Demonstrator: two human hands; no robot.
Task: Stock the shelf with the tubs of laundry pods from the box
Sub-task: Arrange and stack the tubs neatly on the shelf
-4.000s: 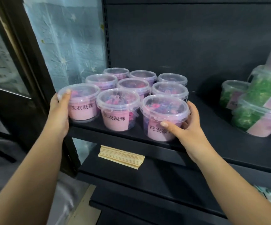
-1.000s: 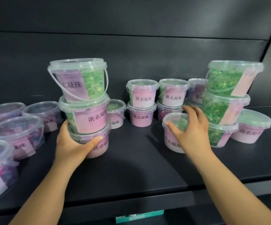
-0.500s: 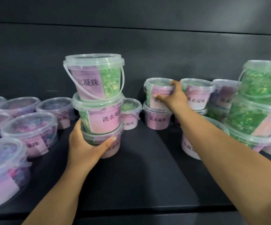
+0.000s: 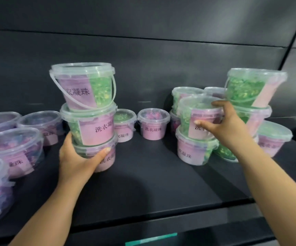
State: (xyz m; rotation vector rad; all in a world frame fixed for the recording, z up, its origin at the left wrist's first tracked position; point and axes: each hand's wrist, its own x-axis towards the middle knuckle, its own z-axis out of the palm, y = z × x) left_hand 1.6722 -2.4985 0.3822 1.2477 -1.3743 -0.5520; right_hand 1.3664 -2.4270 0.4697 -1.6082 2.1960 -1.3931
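On the dark shelf (image 4: 152,189), far left, purple tubs (image 4: 14,148) sit in rows. Next, the left hand (image 4: 76,160) grips the bottom tub (image 4: 106,161) of a three-high stack (image 4: 90,125), thumb across its front. Behind, two small tubs (image 4: 153,125) stand near the back wall. Then the right hand (image 4: 229,128) holds a green tub (image 4: 193,112) — thumb on the label, fingers at the rim — directly over another tub (image 4: 191,151); touching or not, can't tell. Far right, a taller green stack (image 4: 250,93).

Right hand (image 4: 227,128) lifted top tub (image 4: 197,114) off back tub (image 4: 153,125), carried it forward onto front tub (image 4: 193,151).
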